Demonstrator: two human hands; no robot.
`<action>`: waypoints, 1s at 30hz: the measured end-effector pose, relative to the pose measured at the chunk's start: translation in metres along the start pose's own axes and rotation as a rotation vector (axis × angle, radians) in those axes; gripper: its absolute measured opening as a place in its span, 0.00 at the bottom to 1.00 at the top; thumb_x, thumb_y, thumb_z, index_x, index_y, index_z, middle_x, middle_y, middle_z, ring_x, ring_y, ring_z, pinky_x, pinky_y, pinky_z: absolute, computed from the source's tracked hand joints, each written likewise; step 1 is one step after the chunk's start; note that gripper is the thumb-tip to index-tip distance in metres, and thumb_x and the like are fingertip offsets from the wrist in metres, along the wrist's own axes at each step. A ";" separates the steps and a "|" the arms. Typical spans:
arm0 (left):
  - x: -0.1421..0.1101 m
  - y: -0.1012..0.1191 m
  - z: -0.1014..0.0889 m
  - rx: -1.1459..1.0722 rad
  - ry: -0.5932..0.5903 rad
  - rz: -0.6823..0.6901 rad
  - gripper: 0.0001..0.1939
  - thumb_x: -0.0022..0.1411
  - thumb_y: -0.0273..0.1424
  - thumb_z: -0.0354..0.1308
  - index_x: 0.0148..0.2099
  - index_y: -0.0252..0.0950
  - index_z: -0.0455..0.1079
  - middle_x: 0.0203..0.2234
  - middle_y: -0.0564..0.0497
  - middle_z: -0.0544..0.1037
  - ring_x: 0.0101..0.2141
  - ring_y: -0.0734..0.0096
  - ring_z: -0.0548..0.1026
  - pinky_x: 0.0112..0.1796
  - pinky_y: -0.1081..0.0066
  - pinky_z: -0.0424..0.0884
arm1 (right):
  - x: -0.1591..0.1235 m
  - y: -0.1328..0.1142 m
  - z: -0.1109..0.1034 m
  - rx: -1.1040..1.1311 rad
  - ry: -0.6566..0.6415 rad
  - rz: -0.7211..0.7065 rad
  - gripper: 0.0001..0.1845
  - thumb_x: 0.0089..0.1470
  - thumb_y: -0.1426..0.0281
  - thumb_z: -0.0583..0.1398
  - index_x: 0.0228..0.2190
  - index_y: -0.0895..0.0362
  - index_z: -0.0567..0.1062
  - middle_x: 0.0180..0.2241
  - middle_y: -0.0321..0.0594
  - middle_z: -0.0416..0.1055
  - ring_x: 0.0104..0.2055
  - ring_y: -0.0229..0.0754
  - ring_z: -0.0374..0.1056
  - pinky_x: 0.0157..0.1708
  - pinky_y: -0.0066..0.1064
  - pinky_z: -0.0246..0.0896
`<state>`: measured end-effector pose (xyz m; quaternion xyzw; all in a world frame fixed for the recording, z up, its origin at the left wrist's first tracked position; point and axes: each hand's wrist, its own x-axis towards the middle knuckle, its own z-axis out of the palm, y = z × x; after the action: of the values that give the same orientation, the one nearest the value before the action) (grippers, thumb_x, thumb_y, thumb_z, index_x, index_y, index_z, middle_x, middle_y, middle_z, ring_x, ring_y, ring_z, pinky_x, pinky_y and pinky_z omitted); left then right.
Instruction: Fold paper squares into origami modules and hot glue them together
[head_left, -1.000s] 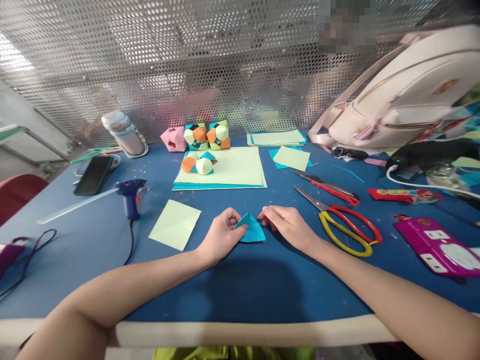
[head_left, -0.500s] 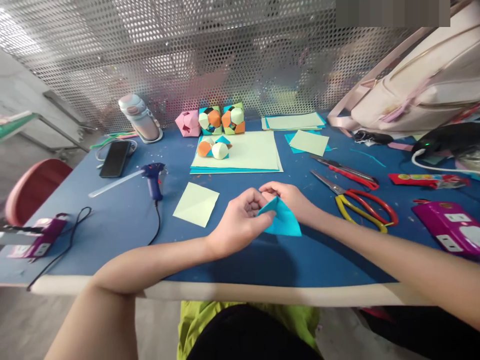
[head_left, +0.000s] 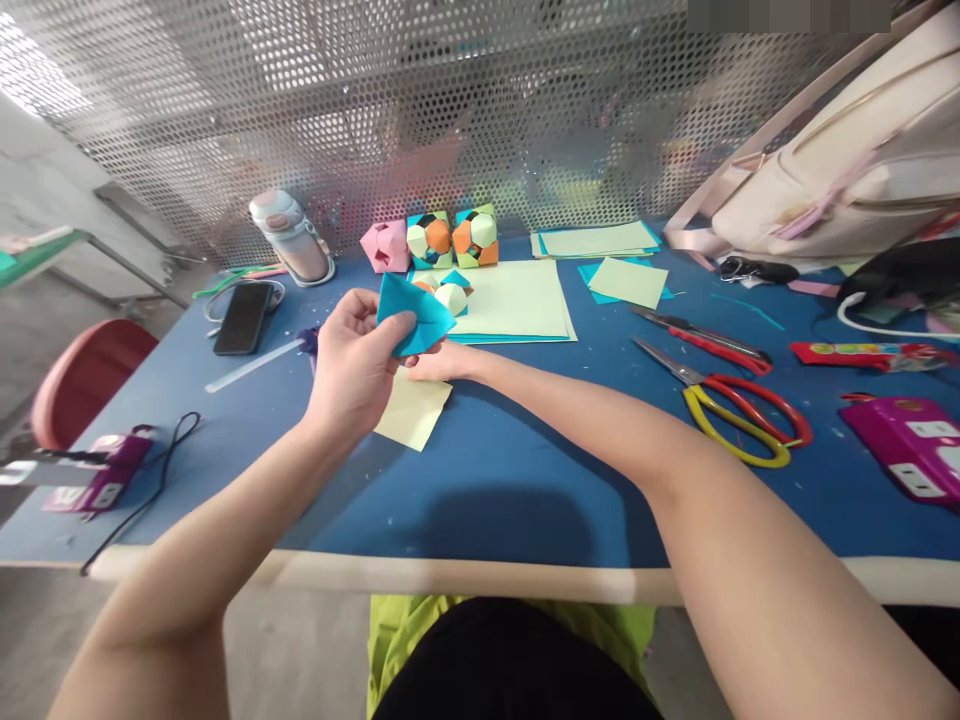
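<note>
Between the thumb and fingers of my left hand (head_left: 352,365) is a folded piece of blue paper (head_left: 409,315), raised above the desk with a point upward. My right hand (head_left: 439,362) reaches across to the left, low behind and below the blue paper, at the upper edge of a pale yellow-green paper square (head_left: 416,412). The blue paper and my left hand hide most of its fingers, so whether it touches the square is unclear. Just behind, a partly hidden folded-paper piece (head_left: 452,298) in white, orange and blue rests on a stack of paper sheets (head_left: 521,300).
Folded-paper balls (head_left: 476,237) stand along the perforated metal panel (head_left: 480,110). Scissors (head_left: 739,410) and a cutter (head_left: 709,338) lie at right, near a purple power strip (head_left: 911,450). To the left are a phone (head_left: 244,318), a bottle (head_left: 289,240) and a glue stick (head_left: 255,366) in a half-hidden glue gun.
Both hands have moved left and away from me. My left hand has lifted the blue paper, while my right hand has left it and gone to the pale square.
</note>
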<state>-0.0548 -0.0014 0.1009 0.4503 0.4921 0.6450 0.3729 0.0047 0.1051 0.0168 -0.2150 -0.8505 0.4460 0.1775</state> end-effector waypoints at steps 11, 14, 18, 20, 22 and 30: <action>0.014 -0.074 -0.015 0.140 -0.034 -0.284 0.11 0.47 0.21 0.57 0.35 0.33 0.62 0.23 0.53 0.74 0.20 0.72 0.75 0.17 0.76 0.69 | -0.168 0.034 -0.073 0.203 0.371 0.504 0.15 0.46 0.78 0.59 0.39 0.61 0.72 0.33 0.42 0.73 0.32 0.37 0.69 0.29 0.26 0.64; 0.018 -0.088 -0.008 0.202 -0.076 -0.278 0.11 0.49 0.21 0.56 0.38 0.31 0.63 0.24 0.50 0.74 0.21 0.70 0.76 0.17 0.75 0.69 | -0.197 0.032 -0.076 0.243 0.451 0.539 0.14 0.45 0.78 0.60 0.38 0.60 0.72 0.34 0.42 0.73 0.34 0.38 0.70 0.33 0.29 0.65; 0.018 -0.086 -0.009 0.359 -0.076 -0.280 0.24 0.52 0.27 0.57 0.52 0.31 0.59 0.38 0.41 0.74 0.18 0.75 0.74 0.14 0.76 0.65 | -0.206 0.029 -0.071 0.274 0.493 0.508 0.14 0.46 0.77 0.60 0.38 0.60 0.71 0.33 0.41 0.72 0.34 0.37 0.69 0.36 0.31 0.65; 0.012 -0.078 -0.014 0.531 -0.056 -0.216 0.27 0.54 0.32 0.58 0.56 0.34 0.58 0.47 0.38 0.71 0.17 0.80 0.71 0.14 0.78 0.61 | -0.204 0.030 -0.069 0.310 0.514 0.481 0.14 0.46 0.76 0.60 0.39 0.60 0.71 0.33 0.40 0.72 0.34 0.37 0.69 0.37 0.33 0.66; 0.000 -0.068 -0.016 0.753 0.000 -0.033 0.25 0.54 0.34 0.58 0.55 0.37 0.61 0.49 0.41 0.70 0.18 0.83 0.68 0.20 0.76 0.64 | -0.202 0.032 -0.066 0.331 0.531 0.438 0.15 0.45 0.75 0.60 0.39 0.60 0.71 0.33 0.40 0.72 0.34 0.37 0.69 0.38 0.34 0.66; -0.045 -0.062 0.023 0.840 -0.507 -0.015 0.15 0.56 0.34 0.55 0.45 0.37 0.72 0.34 0.49 0.77 0.27 0.71 0.71 0.30 0.72 0.66 | -0.200 0.032 -0.054 0.348 0.488 0.287 0.16 0.46 0.70 0.61 0.39 0.59 0.71 0.35 0.41 0.71 0.36 0.38 0.68 0.40 0.33 0.66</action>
<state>-0.0164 -0.0209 0.0334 0.7010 0.6066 0.2582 0.2718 0.2069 0.0532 -0.0024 -0.3998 -0.6551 0.5403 0.3452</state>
